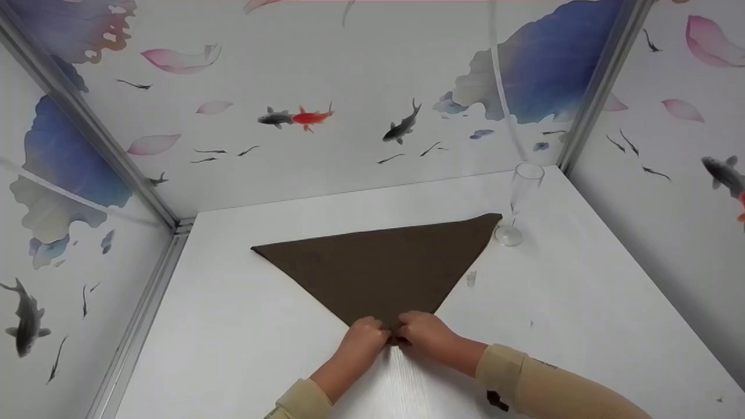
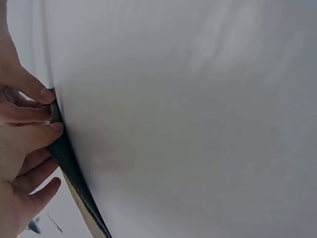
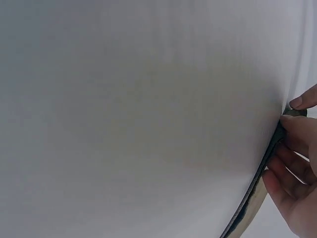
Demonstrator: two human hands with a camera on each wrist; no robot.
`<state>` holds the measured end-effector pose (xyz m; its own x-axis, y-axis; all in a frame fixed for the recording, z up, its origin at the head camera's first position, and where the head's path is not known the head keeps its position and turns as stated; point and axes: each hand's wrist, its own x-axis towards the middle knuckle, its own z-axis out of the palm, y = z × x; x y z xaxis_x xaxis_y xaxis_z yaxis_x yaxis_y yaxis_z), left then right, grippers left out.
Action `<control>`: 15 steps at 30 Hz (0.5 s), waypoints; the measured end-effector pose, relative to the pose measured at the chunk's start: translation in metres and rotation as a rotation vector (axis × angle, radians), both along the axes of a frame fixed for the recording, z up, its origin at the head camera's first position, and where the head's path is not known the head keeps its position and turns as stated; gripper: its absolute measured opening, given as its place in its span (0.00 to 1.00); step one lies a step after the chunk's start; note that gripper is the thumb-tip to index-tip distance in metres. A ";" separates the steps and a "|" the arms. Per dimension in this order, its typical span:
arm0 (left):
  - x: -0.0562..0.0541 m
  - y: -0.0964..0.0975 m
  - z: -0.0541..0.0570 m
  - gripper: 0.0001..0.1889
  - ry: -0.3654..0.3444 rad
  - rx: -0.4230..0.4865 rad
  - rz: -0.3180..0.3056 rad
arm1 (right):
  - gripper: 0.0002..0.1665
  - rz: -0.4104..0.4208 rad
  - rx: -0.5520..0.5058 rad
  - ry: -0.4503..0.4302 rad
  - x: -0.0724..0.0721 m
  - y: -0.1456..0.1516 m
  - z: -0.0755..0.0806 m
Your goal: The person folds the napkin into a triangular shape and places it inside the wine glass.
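A dark brown cloth [image 1: 378, 262], folded into a triangle, lies on the white table with its long edge at the far side and its point toward the person. At that near point the left hand [image 1: 365, 343] pinches the cloth's edge between thumb and fingers. Close beside it, the right hand [image 1: 430, 336] pinches the same corner from the other side. In the left wrist view the cloth edge [image 2: 69, 158] runs down from both thumbs. The right wrist view has the cloth [image 3: 257, 183] under the right thumb, its edge slightly lifted and curled at the tip.
A clear stemmed glass [image 1: 510, 233] stands upright just past the cloth's right corner. A small translucent piece [image 1: 471, 279] lies on the white table [image 1: 582, 302] right of the cloth. Printed walls [image 1: 349, 157] enclose the table at the back and both sides.
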<state>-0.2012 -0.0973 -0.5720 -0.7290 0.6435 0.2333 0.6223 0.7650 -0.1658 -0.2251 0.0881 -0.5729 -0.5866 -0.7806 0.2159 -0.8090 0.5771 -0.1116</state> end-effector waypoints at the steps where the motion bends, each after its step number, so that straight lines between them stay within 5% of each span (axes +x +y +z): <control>1: 0.000 0.000 0.000 0.03 0.009 0.002 -0.001 | 0.05 0.003 -0.001 0.009 0.000 0.000 0.001; 7: -0.001 0.000 0.002 0.03 0.014 0.029 0.023 | 0.06 -0.012 0.013 0.018 0.000 0.000 0.003; 15: -0.001 0.002 0.003 0.05 -0.106 0.131 0.036 | 0.03 -0.079 0.074 -0.043 -0.001 -0.002 0.002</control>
